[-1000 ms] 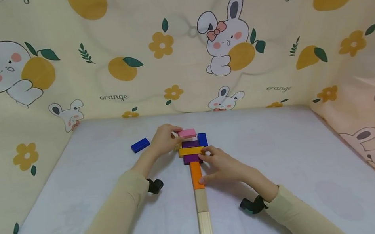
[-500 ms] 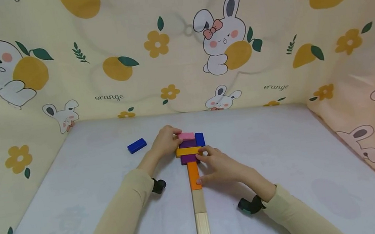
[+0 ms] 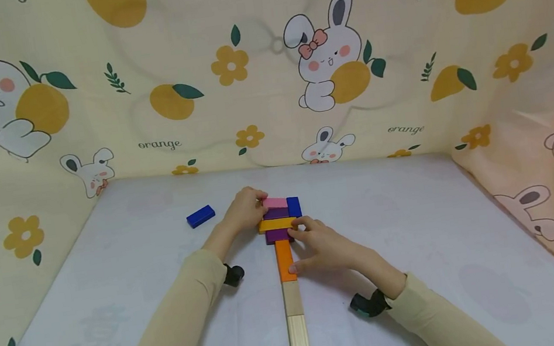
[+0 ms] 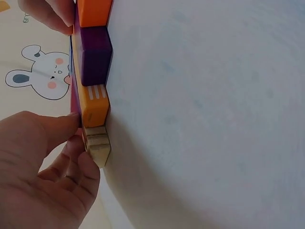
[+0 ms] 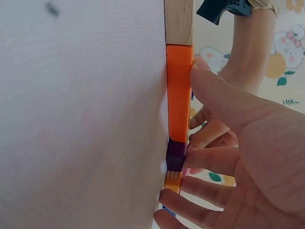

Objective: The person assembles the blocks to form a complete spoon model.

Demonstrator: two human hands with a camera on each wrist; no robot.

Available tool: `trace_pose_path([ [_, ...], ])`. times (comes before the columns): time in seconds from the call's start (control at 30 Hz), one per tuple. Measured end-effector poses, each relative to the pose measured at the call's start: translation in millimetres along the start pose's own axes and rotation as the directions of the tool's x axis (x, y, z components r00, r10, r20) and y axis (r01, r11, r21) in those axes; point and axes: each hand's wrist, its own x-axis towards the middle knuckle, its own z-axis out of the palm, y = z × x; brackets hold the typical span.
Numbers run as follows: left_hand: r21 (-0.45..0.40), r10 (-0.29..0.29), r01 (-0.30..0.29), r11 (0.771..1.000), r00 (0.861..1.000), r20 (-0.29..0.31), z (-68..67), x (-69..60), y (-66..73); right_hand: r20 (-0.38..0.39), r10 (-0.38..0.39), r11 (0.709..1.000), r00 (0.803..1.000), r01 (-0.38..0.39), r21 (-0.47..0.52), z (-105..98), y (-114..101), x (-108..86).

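Observation:
A pink block (image 3: pixel 275 203) lies at the far end of a flat row of wooden blocks, against a purple block (image 3: pixel 276 213). My left hand (image 3: pixel 244 210) pinches the pink block by its left end. Beside that hand, a plain wood block (image 4: pixel 98 148) shows in the left wrist view. My right hand (image 3: pixel 326 243) lies along the row's right side with fingers spread. Its thumb touches the orange block (image 3: pixel 285 260), and its fingertips rest by the yellow block (image 3: pixel 276 224) and the nearer purple block (image 5: pixel 176 155). A blue block (image 3: pixel 294 206) stands at the upper right.
Two plain wood blocks (image 3: pixel 295 318) continue the row toward me. A loose blue block (image 3: pixel 200 216) lies left of the left hand on the white tabletop (image 3: pixel 392 198). Behind it hangs a cloth (image 3: pixel 265 92) printed with rabbits and oranges.
My left hand has brought the pink block toward me, closing the gap to the purple block. My right hand stays on the row. The head view has shifted slightly.

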Motion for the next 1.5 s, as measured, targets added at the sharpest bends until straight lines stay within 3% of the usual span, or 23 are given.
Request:
trace_pose_path([
  [0.67,-0.024,0.008,-0.007,1.000,1.000,0.022,1.9,2.6,-3.6,0.001,0.006,1.000,1.000,-0.006,0.008,-2,-1,-1.5],
  [0.83,-0.077,0.030,-0.031,0.997,0.999,-0.017,-0.4,-2.3,-8.6,0.004,0.006,1.000,1.000,-0.006,-0.001,-1,0,-0.8],
  [1.07,-0.123,0.087,-0.107,0.987,0.983,-0.160,-30.0,-35.5,-19.8,-0.002,-0.011,1.000,1.000,0.011,0.004,1,0,0.3],
  [1.2,-0.098,0.099,-0.127,0.987,0.964,-0.247,-53.4,-55.8,-42.2,-0.003,-0.008,1.000,1.000,0.008,-0.013,1,-2,-0.1],
  [1.33,-0.082,0.049,-0.076,0.994,0.956,-0.288,-77.1,-68.8,-70.4,0.001,-0.004,1.000,1.000,0.004,-0.015,1,-3,-0.1],
  [1.5,-0.105,-0.059,0.035,0.994,0.971,-0.232,-98.4,-77.9,-95.8,0.005,0.005,1.000,1.000,-0.005,-0.025,0,-2,-0.7],
])
